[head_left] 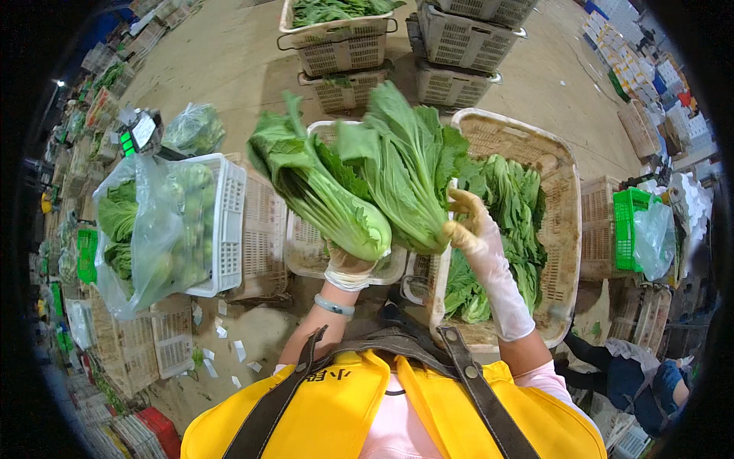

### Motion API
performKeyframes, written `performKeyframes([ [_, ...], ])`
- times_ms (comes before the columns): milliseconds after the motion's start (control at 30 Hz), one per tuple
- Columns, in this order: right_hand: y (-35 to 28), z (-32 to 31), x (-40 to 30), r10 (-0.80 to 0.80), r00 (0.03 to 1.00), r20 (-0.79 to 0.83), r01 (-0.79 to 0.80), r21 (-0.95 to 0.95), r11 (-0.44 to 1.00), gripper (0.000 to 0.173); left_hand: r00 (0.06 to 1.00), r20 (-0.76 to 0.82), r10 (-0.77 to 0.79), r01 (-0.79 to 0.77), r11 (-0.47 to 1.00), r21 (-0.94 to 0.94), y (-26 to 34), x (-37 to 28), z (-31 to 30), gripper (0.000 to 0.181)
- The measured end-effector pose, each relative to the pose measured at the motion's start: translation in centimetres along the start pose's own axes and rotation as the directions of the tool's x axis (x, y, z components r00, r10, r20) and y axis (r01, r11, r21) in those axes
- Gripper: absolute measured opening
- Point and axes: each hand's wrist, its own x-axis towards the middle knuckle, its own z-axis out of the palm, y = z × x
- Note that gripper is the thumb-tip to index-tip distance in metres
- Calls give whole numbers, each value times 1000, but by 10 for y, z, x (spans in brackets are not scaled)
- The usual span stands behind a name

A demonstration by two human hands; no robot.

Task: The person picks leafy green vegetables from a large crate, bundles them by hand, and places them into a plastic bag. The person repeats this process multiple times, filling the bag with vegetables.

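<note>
My left hand [350,261], in a thin glove, supports a head of leafy mustard greens [327,201] from below, its pale stem end towards me. A second head of greens [401,183] lies against it on the right, its leaves blurred. At that head's right edge, the fingers of my gloved right hand [473,221] are spread and curved; whether the tips touch it I cannot tell. Under the greens stands a pale plastic crate [381,275], mostly hidden. Below my right forearm, a larger dirty crate [559,229] holds several heads of greens [507,195].
A white crate [229,224] with bagged vegetables [166,218] stands left on a stacked crate [264,229]. Stacked crates [344,51] [467,46] rise ahead. Right are a green basket [625,229] and a person's legs [596,361]. Paper scraps [239,350] litter the floor.
</note>
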Motion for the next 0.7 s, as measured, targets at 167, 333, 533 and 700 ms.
performKeyframes([
  [167, -14, 49, -9, -538, 841, -57, 426, -543, 723, 42, 990, 130, 46, 55, 732, -679, 52, -2, 22, 66],
  [333, -13, 80, 4, -720, 690, -75, 594, -510, 622, 23, 985, -172, 2, -102, 809, -579, 89, -10, 27, 65],
  [533, -27, 95, 4, -169, 976, -138, 215, 478, 852, 50, 986, -158, 52, -150, 683, -715, 120, -19, 1, 59],
  [700, -11, 76, 31, 242, 884, 399, -218, -105, 970, 84, 988, 5, 153, -96, 642, -760, 124, -33, -36, 59],
])
